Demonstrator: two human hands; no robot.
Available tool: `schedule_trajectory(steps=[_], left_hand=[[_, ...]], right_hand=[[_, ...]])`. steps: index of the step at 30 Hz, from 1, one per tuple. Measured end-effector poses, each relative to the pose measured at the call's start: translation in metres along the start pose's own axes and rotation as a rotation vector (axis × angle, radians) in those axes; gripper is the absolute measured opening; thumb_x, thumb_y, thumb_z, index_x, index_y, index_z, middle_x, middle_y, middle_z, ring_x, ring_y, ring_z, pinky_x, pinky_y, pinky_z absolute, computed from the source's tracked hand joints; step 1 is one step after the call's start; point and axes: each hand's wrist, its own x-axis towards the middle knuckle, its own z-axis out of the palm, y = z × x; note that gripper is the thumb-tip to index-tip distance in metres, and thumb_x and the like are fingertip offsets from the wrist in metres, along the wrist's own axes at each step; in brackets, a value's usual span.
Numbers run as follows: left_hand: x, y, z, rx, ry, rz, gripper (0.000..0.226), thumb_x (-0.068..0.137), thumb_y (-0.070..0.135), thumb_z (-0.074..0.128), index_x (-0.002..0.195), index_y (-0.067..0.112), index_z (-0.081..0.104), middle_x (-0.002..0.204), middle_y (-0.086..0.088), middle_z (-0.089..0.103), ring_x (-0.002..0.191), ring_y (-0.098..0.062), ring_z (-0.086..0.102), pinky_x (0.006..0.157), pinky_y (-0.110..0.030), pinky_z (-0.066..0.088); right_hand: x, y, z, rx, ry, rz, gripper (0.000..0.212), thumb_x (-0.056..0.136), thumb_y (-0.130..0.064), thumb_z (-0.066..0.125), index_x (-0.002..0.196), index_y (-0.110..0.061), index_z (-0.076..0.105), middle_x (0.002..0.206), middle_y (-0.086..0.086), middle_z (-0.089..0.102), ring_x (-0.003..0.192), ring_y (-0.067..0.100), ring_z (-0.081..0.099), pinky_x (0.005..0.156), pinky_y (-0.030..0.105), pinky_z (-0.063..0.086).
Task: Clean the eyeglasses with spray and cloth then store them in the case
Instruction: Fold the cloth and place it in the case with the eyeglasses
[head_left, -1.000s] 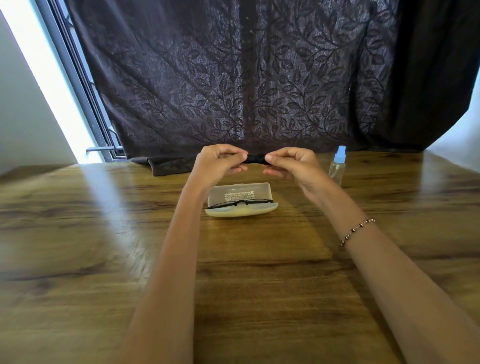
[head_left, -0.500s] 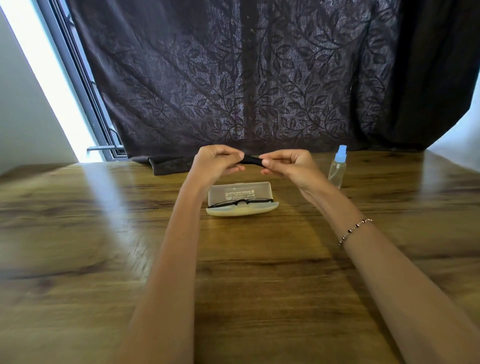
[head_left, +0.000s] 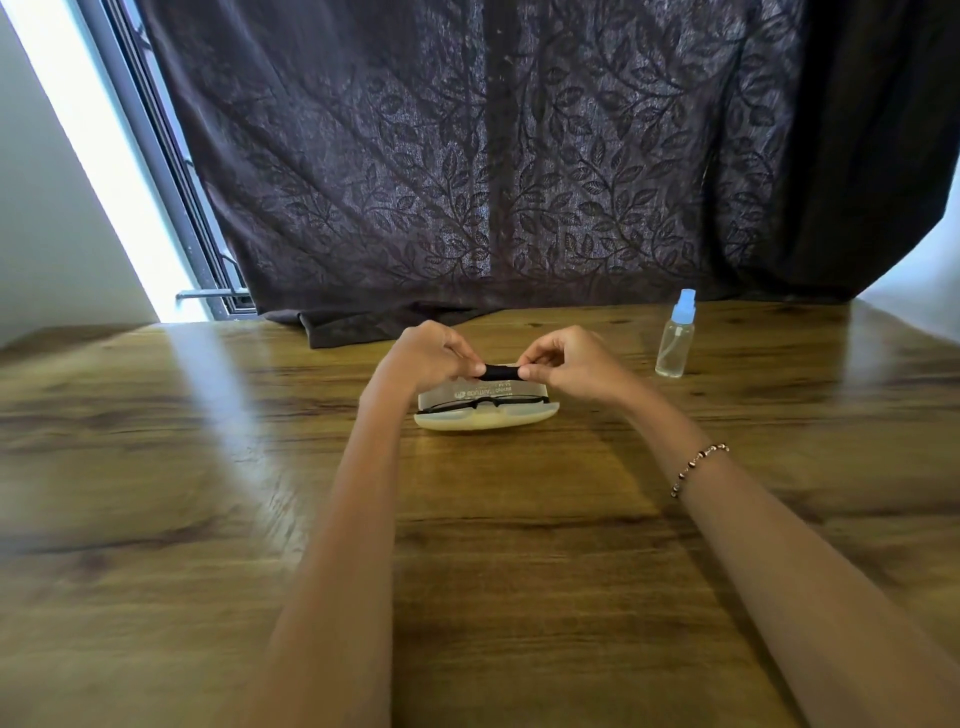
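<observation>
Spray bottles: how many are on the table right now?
1. The spray bottle stands upright on the table, to the right of the open case, untouched by either hand. None seem hidden.

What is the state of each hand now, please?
Left hand: closed, pinching one end of the black cloth.
Right hand: closed, pinching the other end of the cloth.

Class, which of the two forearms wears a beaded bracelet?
The right forearm: a beaded bracelet circles its wrist, while the left forearm is bare.
</observation>
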Motion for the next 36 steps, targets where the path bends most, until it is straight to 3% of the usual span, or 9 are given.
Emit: schedule_trajectory(steps=[6,9,14,16,20,24,27,33,36], left_hand=[[0.003,-0.005,0.005,0.103,-0.028,-0.025,0.010,0.078,0.024,0.076,0.088,0.023,0.075,0.098,0.003,0.070,0.096,-0.010,0.056,0.082,-0.023,0.035],[0.004,-0.007,0.005,0.144,-0.052,-0.037,0.014,0.079,0.025,0.075,0.093,0.021,0.075,0.104,0.001,0.070,0.103,-0.013,0.057,0.086,-0.023,0.037],[0.006,-0.014,-0.002,0.091,0.201,-0.100,0.026,0.077,0.040,0.075,0.088,0.021,0.061,0.100,0.001,0.063,0.097,-0.018,0.056,0.085,-0.033,0.045],[0.008,-0.020,-0.004,0.152,0.267,-0.168,0.034,0.077,0.042,0.074,0.097,0.019,0.058,0.111,-0.002,0.059,0.102,-0.020,0.054,0.085,-0.035,0.044],[0.009,-0.030,-0.001,0.262,0.114,-0.322,0.049,0.081,0.041,0.070,0.120,0.013,0.059,0.127,-0.009,0.057,0.117,-0.028,0.052,0.095,-0.039,0.042],[0.009,-0.034,0.003,0.066,0.094,-0.299,0.025,0.084,0.026,0.070,0.101,0.011,0.062,0.098,-0.006,0.065,0.087,-0.020,0.063,0.090,-0.038,0.052],[0.008,-0.033,-0.001,-0.028,0.136,-0.176,0.015,0.084,0.023,0.071,0.092,0.013,0.064,0.090,-0.002,0.064,0.066,-0.010,0.059,0.069,-0.027,0.052],[0.005,-0.026,-0.005,-0.055,0.234,0.022,0.008,0.090,0.017,0.063,0.097,0.015,0.066,0.081,-0.001,0.063,0.056,-0.007,0.060,0.050,-0.001,0.041],[0.004,-0.026,-0.005,-0.071,0.259,0.035,0.010,0.090,0.018,0.063,0.099,0.015,0.066,0.088,-0.002,0.065,0.058,-0.007,0.062,0.055,-0.006,0.043]], right_hand=[[0.000,0.002,0.007,-0.031,-0.048,0.017,0.001,0.086,-0.022,0.071,0.087,-0.022,0.071,0.089,0.001,0.070,0.084,0.013,0.063,0.073,0.026,0.051],[-0.001,0.003,0.010,-0.055,-0.058,0.022,0.003,0.086,-0.022,0.071,0.088,-0.021,0.072,0.089,0.003,0.071,0.081,0.014,0.061,0.068,0.024,0.047],[-0.002,0.003,0.010,-0.044,-0.055,0.027,0.001,0.086,-0.022,0.071,0.087,-0.021,0.071,0.090,0.005,0.071,0.083,0.016,0.063,0.074,0.029,0.051],[-0.002,0.004,0.011,-0.034,-0.047,0.026,0.001,0.086,-0.022,0.071,0.086,-0.022,0.072,0.088,0.005,0.072,0.077,0.011,0.060,0.069,0.024,0.048],[-0.002,0.005,0.011,-0.028,-0.044,0.021,0.001,0.086,-0.022,0.071,0.086,-0.022,0.072,0.086,0.004,0.072,0.075,0.009,0.059,0.068,0.023,0.048],[-0.002,0.006,0.009,0.001,-0.039,0.018,0.002,0.086,-0.022,0.071,0.084,-0.024,0.070,0.085,0.001,0.071,0.077,0.009,0.061,0.070,0.025,0.050],[0.000,0.006,0.005,0.073,0.006,0.028,0.007,0.086,-0.019,0.070,0.083,-0.025,0.069,0.082,-0.006,0.068,0.074,0.003,0.058,0.066,0.018,0.044],[0.002,0.006,-0.008,0.164,0.134,0.044,0.006,0.082,-0.022,0.075,0.084,-0.027,0.071,0.093,-0.005,0.064,0.088,0.011,0.056,0.073,0.023,0.042],[0.001,0.005,-0.013,0.156,0.099,0.033,0.005,0.081,-0.023,0.076,0.084,-0.026,0.073,0.091,-0.006,0.061,0.082,0.006,0.052,0.068,0.019,0.038]])
